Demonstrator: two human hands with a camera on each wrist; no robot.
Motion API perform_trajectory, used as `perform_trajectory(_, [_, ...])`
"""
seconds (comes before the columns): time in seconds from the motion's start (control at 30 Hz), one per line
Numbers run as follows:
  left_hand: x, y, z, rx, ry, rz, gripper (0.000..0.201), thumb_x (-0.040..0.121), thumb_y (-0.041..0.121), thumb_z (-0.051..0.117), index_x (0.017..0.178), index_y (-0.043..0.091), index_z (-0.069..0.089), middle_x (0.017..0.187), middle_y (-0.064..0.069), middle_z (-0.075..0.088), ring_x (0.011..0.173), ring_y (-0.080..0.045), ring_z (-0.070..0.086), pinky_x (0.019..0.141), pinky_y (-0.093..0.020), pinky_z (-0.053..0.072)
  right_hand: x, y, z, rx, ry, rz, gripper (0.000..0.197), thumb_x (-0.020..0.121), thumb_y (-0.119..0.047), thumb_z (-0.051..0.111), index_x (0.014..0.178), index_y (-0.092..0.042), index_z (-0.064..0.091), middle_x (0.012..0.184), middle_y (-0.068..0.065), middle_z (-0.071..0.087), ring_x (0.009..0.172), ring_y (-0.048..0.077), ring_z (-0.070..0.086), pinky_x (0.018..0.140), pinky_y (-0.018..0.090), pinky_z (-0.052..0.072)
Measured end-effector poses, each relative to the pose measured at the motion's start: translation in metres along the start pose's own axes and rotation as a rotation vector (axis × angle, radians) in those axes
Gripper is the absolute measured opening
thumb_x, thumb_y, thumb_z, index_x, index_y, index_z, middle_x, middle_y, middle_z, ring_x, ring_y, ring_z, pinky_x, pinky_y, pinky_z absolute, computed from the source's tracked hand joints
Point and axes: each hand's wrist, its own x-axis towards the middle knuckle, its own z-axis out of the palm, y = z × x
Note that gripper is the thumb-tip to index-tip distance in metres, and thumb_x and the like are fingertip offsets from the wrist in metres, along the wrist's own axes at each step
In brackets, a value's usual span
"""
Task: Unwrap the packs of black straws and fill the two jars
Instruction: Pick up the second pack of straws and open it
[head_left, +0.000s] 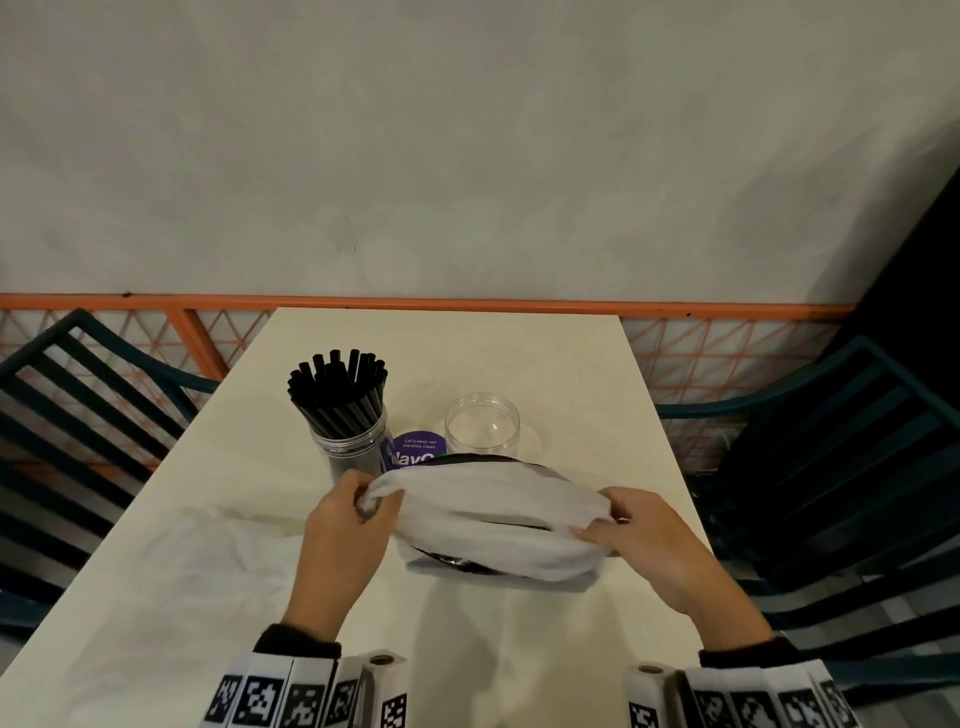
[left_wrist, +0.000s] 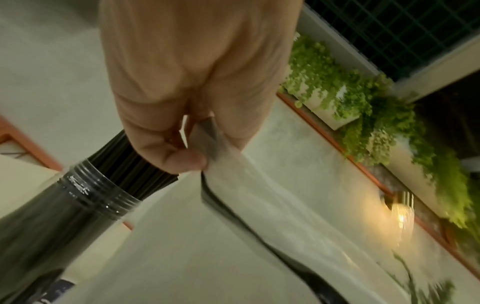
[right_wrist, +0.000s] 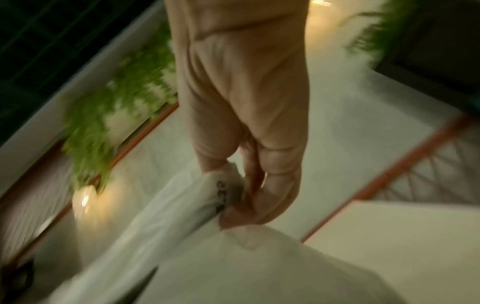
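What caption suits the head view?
Both hands, left hand and right hand, pull a white wrapper open near two jars.

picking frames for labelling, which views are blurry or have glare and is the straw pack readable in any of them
Head view: sharp but dim, wide-angle bend at the edges; the white pack and both jars are clear. Left wrist view: mild motion smear, lamp glare at right, left hand sharp enough. Right wrist view: heavily blurred, right hand soft, the wrapper's print unreadable.

A dark slatted chair (head_left: 78, 415) stands on each side of my white table (head_left: 545, 364). An orange rail (head_left: 467, 302) runs behind it, leafy plants (left_wrist: 363, 102) beyond.
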Motion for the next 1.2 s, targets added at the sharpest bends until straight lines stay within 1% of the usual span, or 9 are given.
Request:
perform_trajectory(0.13, [0.006,-0.004,-0.007,-0.44,-0.005,-0.22,0.026,0.076,0.013,0.07,0.095,0.007,0.053,0.092,-0.009,0.06,0.081,-0.02,0.061,0.061,-0.021,0.056,-0.004,-0.001,-0.004,0.562,-0.195,0.109,0.018,0.087,-0.001,0.055,0.102,0.001,0.065,0.093,0.014,0.07,0.084,0.02,0.068,0.07,0.025,0.058])
perform_trajectory(0.4, [-0.001,-0.009,-0.006,-0.723,-0.375,-0.427,0.022,0.084,0.022,0.052,0.088,0.006,0.067,0.075,0.0,0.072,0.069,-0.01,0.063,0.064,-0.022,0.054,0.002,0.009,0.005,0.911,-0.194,0.339,0.025,0.076,-0.006,0.052,0.099,-0.001,0.059,0.083,0.013,0.069,0.07,0.023,0.067,0.059,0.034,0.059])
perform_trajectory(0.5, [-0.003,-0.015,-0.008,-0.936,-0.512,-0.627,0.032,0.069,0.033,0.072,0.089,0.009,0.067,0.079,-0.002,0.068,0.067,-0.012,0.062,0.061,-0.026,0.055,0.002,0.011,0.002,0.853,-0.199,0.451,0.03,0.07,-0.008,0.053,0.099,-0.006,0.061,0.091,0.01,0.059,0.08,0.023,0.055,0.072,0.036,0.051])
perform_trajectory(0.63, [-0.006,-0.009,-0.012,-1.127,-0.56,-0.728,0.049,0.023,0.017,0.091,0.066,0.007,0.071,0.064,-0.007,0.066,0.052,-0.02,0.057,0.051,-0.029,0.053,-0.003,0.01,0.004,0.862,-0.191,0.565,0.021,0.069,-0.01,0.044,0.078,-0.007,0.063,0.073,0.008,0.057,0.072,0.023,0.048,0.067,0.033,0.037])
perform_trajectory(0.73, [-0.003,-0.002,-0.014,-1.147,-0.492,-0.771,0.036,0.027,0.011,0.085,0.057,0.007,0.068,0.061,-0.008,0.066,0.052,-0.022,0.062,0.05,-0.029,0.053,-0.008,0.007,0.014,0.879,-0.198,0.586,0.031,0.068,-0.012,0.035,0.069,-0.009,0.066,0.071,0.006,0.063,0.068,0.022,0.048,0.06,0.029,0.03])
perform_trajectory(0.83, [0.0,-0.003,-0.014,-1.083,-0.401,-0.785,0.015,0.067,0.023,0.067,0.071,0.009,0.068,0.068,-0.004,0.064,0.066,-0.018,0.057,0.059,-0.029,0.053,-0.009,0.003,0.014,0.926,-0.164,0.568,0.029,0.072,-0.017,0.037,0.063,-0.005,0.063,0.066,0.01,0.068,0.064,0.024,0.052,0.056,0.029,0.03])
perform_trajectory(0.9, [-0.002,-0.006,-0.012,-0.943,-0.422,-0.679,0.024,0.08,0.031,0.059,0.088,0.009,0.067,0.079,-0.003,0.064,0.077,-0.017,0.053,0.072,-0.033,0.05,-0.009,0.004,0.01,0.896,-0.18,0.493,0.039,0.077,-0.036,0.046,0.076,-0.004,0.068,0.072,0.011,0.07,0.066,0.025,0.056,0.059,0.031,0.033])
perform_trajectory(1.0, [-0.007,-0.009,-0.008,-0.705,-0.342,-0.52,0.017,0.079,0.011,0.063,0.096,0.01,0.063,0.082,0.002,0.071,0.086,-0.014,0.059,0.079,-0.03,0.047,-0.011,0.01,0.007,0.637,-0.283,0.294,0.07,0.078,-0.067,0.049,0.11,-0.007,0.067,0.103,0.01,0.065,0.086,0.024,0.052,0.077,0.03,0.035])
perform_trajectory(1.2, [-0.012,-0.006,0.002,-0.423,-0.243,-0.468,0.024,0.082,-0.006,0.049,0.095,0.014,0.052,0.096,-0.007,0.059,0.085,-0.017,0.054,0.075,-0.031,0.047,-0.006,0.009,0.013,0.058,0.049,0.147,0.038,0.083,-0.035,0.063,0.11,-0.017,0.043,0.105,0.006,0.061,0.093,0.019,0.059,0.08,0.031,0.049])
